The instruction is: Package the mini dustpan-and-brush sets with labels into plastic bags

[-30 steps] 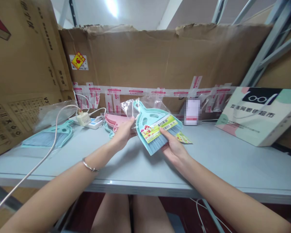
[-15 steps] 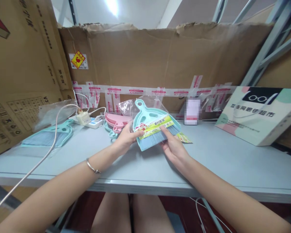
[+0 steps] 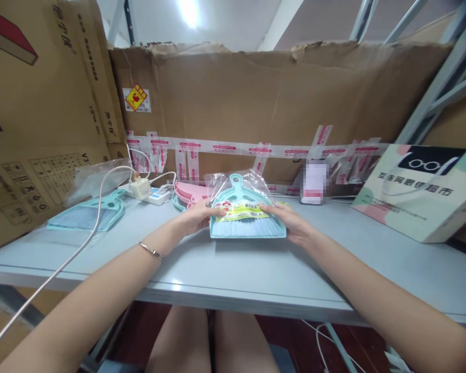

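Observation:
Between my hands is a light-blue dustpan and brush set [image 3: 248, 228], its handle pointing away from me and its bristles facing me. A yellow-green printed label runs across it, and clear plastic wrap shows round the handle. My left hand [image 3: 198, 216] grips the left edge, with the thumb on the label. On the right edge is my right hand [image 3: 289, 220], its thumb also on the label; its other fingers are mostly hidden behind. Just behind my left hand lies a pink dustpan set [image 3: 190, 191], partly covered, with a bit of blue under it.
Another blue dustpan set [image 3: 87, 212] lies at the left by clear plastic. A white cable [image 3: 89, 233] runs from a charger [image 3: 140, 188] on a power strip [image 3: 159, 195] over the table edge. A phone [image 3: 314, 184] leans at the back; a printed box [image 3: 415, 191] stands right.
Both hands have turned the dustpan set from a slant to level, with its front edge now straight toward me. The whole view has shifted slightly.

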`<state>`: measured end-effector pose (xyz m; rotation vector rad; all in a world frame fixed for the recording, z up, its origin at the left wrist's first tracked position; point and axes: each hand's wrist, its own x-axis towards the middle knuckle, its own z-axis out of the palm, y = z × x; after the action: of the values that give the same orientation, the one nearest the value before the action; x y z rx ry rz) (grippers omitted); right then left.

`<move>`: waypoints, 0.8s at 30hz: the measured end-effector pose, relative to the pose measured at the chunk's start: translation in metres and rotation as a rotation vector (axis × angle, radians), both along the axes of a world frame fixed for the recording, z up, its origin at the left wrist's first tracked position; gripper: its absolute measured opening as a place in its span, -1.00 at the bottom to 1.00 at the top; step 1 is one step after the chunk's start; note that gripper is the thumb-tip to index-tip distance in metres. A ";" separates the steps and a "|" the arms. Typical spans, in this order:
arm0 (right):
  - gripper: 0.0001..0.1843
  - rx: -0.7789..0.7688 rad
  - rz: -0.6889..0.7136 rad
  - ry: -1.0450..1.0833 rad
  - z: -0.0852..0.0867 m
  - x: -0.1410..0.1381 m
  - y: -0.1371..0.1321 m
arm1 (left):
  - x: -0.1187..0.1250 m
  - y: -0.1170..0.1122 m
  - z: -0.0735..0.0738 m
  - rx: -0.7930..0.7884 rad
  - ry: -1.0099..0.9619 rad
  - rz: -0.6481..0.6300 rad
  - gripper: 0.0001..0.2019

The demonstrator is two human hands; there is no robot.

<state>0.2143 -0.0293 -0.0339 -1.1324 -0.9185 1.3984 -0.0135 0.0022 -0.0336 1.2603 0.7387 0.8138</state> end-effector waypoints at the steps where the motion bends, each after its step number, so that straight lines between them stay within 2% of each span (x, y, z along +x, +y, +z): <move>1: -0.81 0.002 -0.033 -0.004 -0.002 -0.003 0.001 | 0.001 -0.001 0.001 -0.014 -0.013 0.032 -0.57; 4: -0.84 0.006 -0.097 -0.018 -0.005 -0.010 0.006 | 0.005 -0.005 0.005 -0.058 -0.035 0.171 -0.67; 9: -0.85 0.051 0.027 0.015 -0.005 -0.011 0.017 | 0.008 -0.007 0.011 -0.097 -0.068 0.346 -0.71; 13: -0.86 0.091 0.131 0.091 -0.004 -0.005 0.013 | 0.006 -0.003 0.011 -0.134 -0.088 0.390 -0.75; 18: -0.61 0.174 0.304 0.115 -0.009 0.003 0.004 | 0.005 -0.002 0.010 -0.157 -0.059 0.457 -0.82; 21: -0.61 0.183 0.270 0.106 -0.014 0.002 0.006 | 0.005 -0.003 0.011 -0.138 -0.061 0.459 -0.83; 24: -0.76 0.091 0.182 0.099 -0.017 -0.002 0.008 | 0.006 -0.004 0.013 -0.139 -0.068 0.441 -0.81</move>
<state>0.2123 -0.0209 -0.0505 -0.9216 -1.0232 1.5290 -0.0075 -0.0023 -0.0211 0.9509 1.0188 1.1348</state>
